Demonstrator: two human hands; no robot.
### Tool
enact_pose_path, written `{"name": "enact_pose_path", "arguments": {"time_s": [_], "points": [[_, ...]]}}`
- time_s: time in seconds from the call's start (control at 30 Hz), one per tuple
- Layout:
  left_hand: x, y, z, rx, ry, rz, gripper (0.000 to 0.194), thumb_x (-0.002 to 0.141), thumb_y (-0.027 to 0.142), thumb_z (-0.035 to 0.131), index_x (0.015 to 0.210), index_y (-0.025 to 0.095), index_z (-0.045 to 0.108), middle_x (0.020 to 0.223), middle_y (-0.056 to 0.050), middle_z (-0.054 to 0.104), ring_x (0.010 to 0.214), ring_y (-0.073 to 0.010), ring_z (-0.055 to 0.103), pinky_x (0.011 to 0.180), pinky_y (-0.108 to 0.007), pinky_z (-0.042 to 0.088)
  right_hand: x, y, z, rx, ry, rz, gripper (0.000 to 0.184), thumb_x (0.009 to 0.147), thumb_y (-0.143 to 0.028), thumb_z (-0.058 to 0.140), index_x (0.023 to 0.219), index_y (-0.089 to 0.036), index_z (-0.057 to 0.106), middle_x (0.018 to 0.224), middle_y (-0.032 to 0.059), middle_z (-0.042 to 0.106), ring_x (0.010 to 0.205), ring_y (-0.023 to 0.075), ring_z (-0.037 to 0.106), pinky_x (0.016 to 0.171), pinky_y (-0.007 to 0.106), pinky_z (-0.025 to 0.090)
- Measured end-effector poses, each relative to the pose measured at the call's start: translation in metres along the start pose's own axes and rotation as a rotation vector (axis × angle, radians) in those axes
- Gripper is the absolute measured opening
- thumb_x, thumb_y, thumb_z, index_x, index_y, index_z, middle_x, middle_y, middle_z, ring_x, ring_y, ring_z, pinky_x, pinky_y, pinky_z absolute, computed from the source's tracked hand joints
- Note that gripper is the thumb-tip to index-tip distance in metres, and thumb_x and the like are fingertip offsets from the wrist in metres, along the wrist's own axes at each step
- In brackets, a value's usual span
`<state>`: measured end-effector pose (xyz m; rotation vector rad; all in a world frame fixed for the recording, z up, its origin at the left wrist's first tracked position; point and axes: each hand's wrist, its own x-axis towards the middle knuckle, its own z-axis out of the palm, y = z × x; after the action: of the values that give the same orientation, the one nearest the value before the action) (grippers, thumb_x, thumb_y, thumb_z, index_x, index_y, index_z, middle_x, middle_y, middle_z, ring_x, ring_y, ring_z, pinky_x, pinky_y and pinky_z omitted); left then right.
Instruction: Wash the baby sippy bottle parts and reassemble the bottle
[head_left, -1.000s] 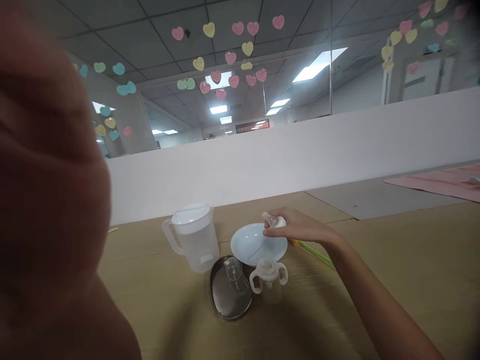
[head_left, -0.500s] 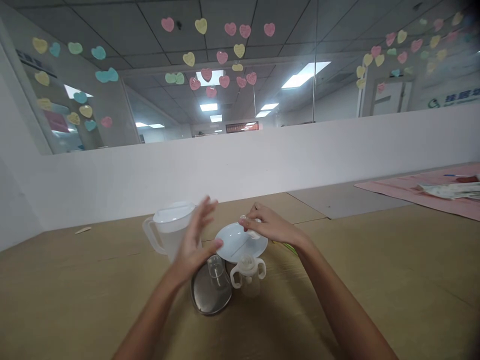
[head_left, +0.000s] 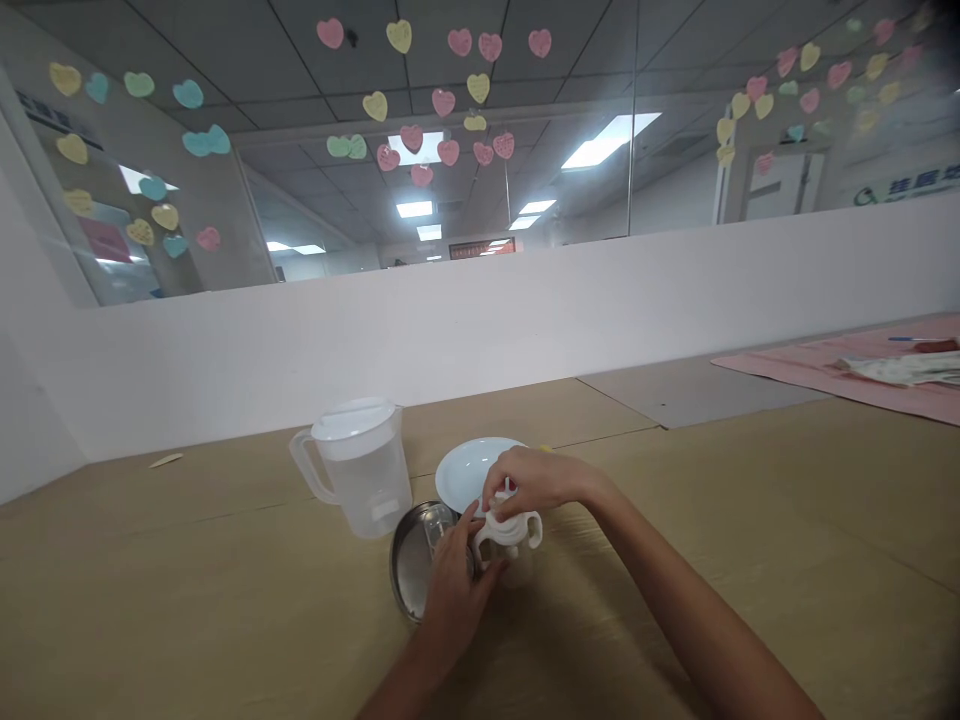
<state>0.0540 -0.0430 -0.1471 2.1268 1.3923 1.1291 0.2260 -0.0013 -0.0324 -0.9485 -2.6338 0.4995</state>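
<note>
A clear baby bottle (head_left: pixel 519 570) with a white collar and two white side handles stands upright at the middle of the table. My left hand (head_left: pixel 454 595) is closed around its left side, by one handle. Over the bottle's top, my right hand (head_left: pixel 540 482) pinches a small white piece, mostly hidden by the fingers. Behind them sits a white bowl (head_left: pixel 461 468), partly covered by my right hand. Beside my left hand is a metal tray (head_left: pixel 405 570), which looks tilted, with a clear plastic cap (head_left: pixel 436 522) in it.
A translucent pitcher (head_left: pixel 367 480) with a white lid stands at the left, behind the tray. A small wooden piece (head_left: pixel 166 460) lies far left. At the far right, a pink cloth (head_left: pixel 795 362) bears a white cloth and a pen. A low white wall (head_left: pixel 450 340) borders the table.
My left hand has come down from beside the pitcher and closed on the bottle. My right hand has moved from over the bowl to the bottle's top. The tray now looks more tilted.
</note>
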Motion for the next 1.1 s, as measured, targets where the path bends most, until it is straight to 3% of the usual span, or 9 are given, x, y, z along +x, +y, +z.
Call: {"name": "enact_pose_path", "arguments": {"time_s": [0.17, 0.33, 0.6, 0.73, 0.8, 0.97, 1.0, 1.1], "points": [[0.003, -0.003, -0.001, -0.013, -0.015, -0.052, 0.052, 0.071, 0.038, 0.057, 0.118, 0.017, 0.050, 0.092, -0.006, 0.062, 0.067, -0.0151, 0.052, 0.065, -0.029, 0.044, 0.000, 0.007, 0.000, 0.014, 0.024, 0.050, 0.023, 0.064, -0.015, 0.054, 0.081, -0.020, 0.070, 0.079, 0.0020, 0.065, 0.072, 0.0130, 0.055, 0.058, 0.019, 0.039], [0.006, -0.007, -0.006, -0.047, -0.025, -0.043, 0.050, 0.067, 0.033, 0.061, 0.115, 0.023, 0.053, 0.085, -0.002, 0.061, 0.064, -0.0128, 0.050, 0.060, -0.024, 0.042, 0.004, 0.010, 0.005, 0.071, 0.029, 0.003, 0.030, 0.058, -0.005, 0.050, 0.074, -0.021, 0.071, 0.076, 0.0004, 0.066, 0.070, 0.0122, 0.056, 0.061, 0.019, 0.040], [0.007, -0.009, -0.011, -0.079, -0.098, -0.055, 0.051, 0.067, 0.028, 0.061, 0.116, 0.021, 0.053, 0.085, -0.001, 0.060, 0.063, -0.0104, 0.046, 0.060, -0.022, 0.040, 0.002, 0.008, 0.006, 0.163, 0.039, -0.011, 0.032, 0.054, -0.003, 0.047, 0.067, -0.021, 0.070, 0.073, -0.0014, 0.066, 0.072, 0.0135, 0.057, 0.066, 0.022, 0.041], [0.006, -0.008, -0.011, -0.093, -0.120, -0.022, 0.053, 0.068, 0.034, 0.062, 0.118, 0.021, 0.052, 0.085, -0.002, 0.060, 0.064, -0.0105, 0.045, 0.059, -0.021, 0.040, -0.008, 0.010, 0.019, 0.401, 0.044, -0.034, 0.032, 0.058, -0.005, 0.040, 0.066, -0.019, 0.068, 0.073, -0.0003, 0.066, 0.074, 0.0144, 0.058, 0.069, 0.025, 0.044], [0.006, -0.007, -0.012, -0.092, -0.132, -0.019, 0.052, 0.069, 0.035, 0.060, 0.119, 0.022, 0.052, 0.084, -0.001, 0.061, 0.063, -0.0106, 0.045, 0.059, -0.021, 0.040, -0.012, 0.011, 0.035, 0.548, 0.214, 0.005, 0.029, 0.060, -0.008, 0.039, 0.063, -0.018, 0.066, 0.070, 0.0004, 0.064, 0.073, 0.0148, 0.058, 0.071, 0.028, 0.045], [0.005, -0.009, -0.014, -0.084, -0.122, -0.022, 0.049, 0.074, 0.035, 0.054, 0.121, 0.023, 0.050, 0.080, 0.000, 0.061, 0.062, -0.0107, 0.046, 0.059, -0.021, 0.040, -0.014, 0.019, 0.078, 0.776, 0.842, 0.056, 0.039, 0.060, -0.013, 0.043, 0.093, -0.021, 0.061, 0.092, 0.0029, 0.062, 0.094, 0.0180, 0.055, 0.087, 0.033, 0.041], [0.004, -0.009, -0.014, -0.083, -0.121, -0.021, 0.049, 0.074, 0.034, 0.054, 0.121, 0.023, 0.050, 0.080, 0.000, 0.061, 0.062, -0.0108, 0.046, 0.059, -0.021, 0.040, -0.015, 0.021, 0.084, 0.787, 0.887, 0.079, 0.038, 0.061, -0.014, 0.042, 0.094, -0.022, 0.060, 0.091, 0.0032, 0.062, 0.095, 0.0186, 0.055, 0.088, 0.034, 0.040], [0.004, -0.010, -0.015, -0.078, -0.124, -0.020, 0.049, 0.075, 0.034, 0.052, 0.122, 0.023, 0.048, 0.081, -0.001, 0.060, 0.063, -0.0113, 0.046, 0.059, -0.022, 0.040, -0.017, 0.022, 0.097, 0.741, 0.847, 0.104, 0.029, 0.071, -0.021, 0.043, 0.095, -0.021, 0.059, 0.097, 0.0050, 0.061, 0.098, 0.0206, 0.053, 0.088, 0.035, 0.040]]}}
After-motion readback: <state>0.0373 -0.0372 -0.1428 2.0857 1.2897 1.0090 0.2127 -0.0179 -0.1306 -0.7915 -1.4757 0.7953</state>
